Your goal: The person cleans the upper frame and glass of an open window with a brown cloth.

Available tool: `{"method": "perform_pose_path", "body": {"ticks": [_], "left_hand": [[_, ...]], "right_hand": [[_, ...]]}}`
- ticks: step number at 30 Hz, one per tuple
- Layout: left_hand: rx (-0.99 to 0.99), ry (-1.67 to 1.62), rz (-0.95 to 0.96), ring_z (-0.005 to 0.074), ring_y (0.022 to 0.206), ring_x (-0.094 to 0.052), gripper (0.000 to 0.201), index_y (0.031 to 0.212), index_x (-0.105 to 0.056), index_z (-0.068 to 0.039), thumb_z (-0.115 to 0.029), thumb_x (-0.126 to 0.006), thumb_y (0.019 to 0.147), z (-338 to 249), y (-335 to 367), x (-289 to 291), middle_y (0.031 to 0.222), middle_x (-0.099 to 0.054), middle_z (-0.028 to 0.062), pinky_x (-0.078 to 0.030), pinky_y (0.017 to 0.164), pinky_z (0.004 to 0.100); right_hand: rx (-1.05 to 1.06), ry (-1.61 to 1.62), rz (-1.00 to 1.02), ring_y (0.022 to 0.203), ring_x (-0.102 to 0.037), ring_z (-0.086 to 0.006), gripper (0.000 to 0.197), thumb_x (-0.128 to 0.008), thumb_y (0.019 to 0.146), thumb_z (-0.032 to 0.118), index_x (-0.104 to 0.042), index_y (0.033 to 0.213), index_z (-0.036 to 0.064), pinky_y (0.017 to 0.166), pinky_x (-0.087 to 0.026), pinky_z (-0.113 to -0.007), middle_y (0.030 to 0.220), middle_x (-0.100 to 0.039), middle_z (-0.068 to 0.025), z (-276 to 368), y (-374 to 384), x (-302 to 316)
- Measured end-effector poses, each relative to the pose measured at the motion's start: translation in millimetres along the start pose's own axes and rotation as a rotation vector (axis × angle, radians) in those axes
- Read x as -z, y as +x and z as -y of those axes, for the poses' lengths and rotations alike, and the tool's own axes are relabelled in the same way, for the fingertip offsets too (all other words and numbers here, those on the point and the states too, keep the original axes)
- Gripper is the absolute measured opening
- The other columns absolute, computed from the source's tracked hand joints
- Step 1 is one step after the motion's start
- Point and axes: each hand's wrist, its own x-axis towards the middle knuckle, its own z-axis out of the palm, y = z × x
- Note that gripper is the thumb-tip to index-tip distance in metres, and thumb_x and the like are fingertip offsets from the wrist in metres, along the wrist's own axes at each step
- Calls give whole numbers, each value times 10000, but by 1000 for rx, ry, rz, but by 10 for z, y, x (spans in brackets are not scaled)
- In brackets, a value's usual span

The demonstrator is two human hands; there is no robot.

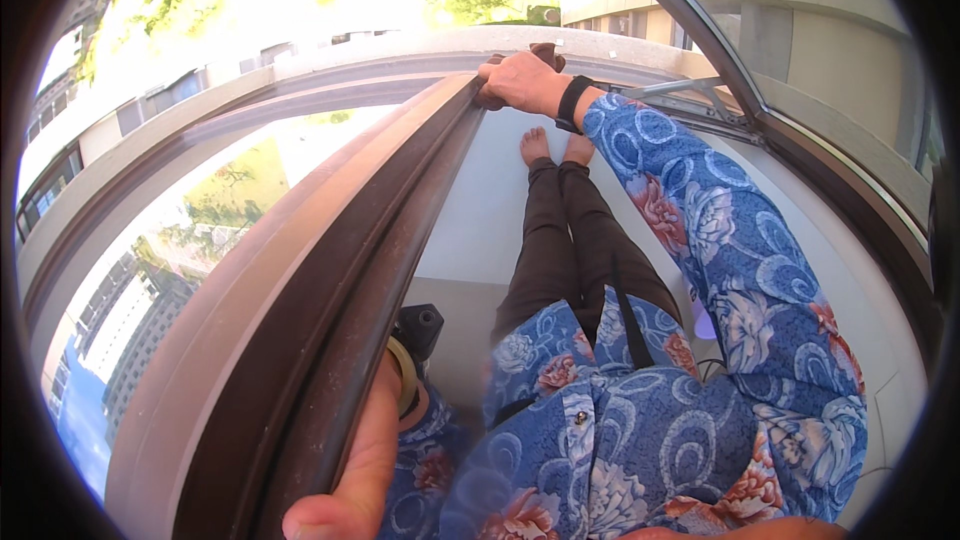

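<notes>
A brown-framed glass window sash slants across the left and middle of the view. At its far end, my right hand is closed around a bunched brown cloth, pressed against the frame. Close to me, my left hand grips the near part of the same frame; its thumb shows, and most of its fingers are hidden behind the frame. By the left wrist are a pale yellow band and a small black object whose kind I cannot make out.
My bare feet rest on a pale surface beside the sash. A metal window stay joins the dark fixed frame at right. Beyond the curved outer ledge are buildings and trees. A purple object shows partly behind my right arm.
</notes>
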Motion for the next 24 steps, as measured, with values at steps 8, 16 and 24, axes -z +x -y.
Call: {"method": "perform_pose_path", "body": {"ticks": [8,16,24], "left_hand": [[69,-15,13,261,1203,-513,512,1392,-280,-213,-204,-546,955,-118,82,-8,1347,-375,144,-571,835,228],[38,26,-12,277,1201,-512,490,1394,-279,-214,-166,-515,967,-103,64,-9,1349,-363,149,-573,836,232],[17,18,0,296,1171,-530,599,1399,-252,-166,-221,-609,922,-152,86,-41,1301,-380,179,-577,832,255]], "right_hand": [[-175,-172,229,710,-681,-291,121,-623,762,126,-682,743,23,601,-531,-399,773,-678,-121,115,198,104],[-538,-22,-136,869,-648,-330,189,-549,810,150,-703,905,96,720,-510,-439,928,-659,-136,-411,-365,654],[-357,386,-271,906,-616,-335,251,-579,747,-1,-615,967,113,754,-474,-434,906,-648,-108,-17,-322,277]]}}
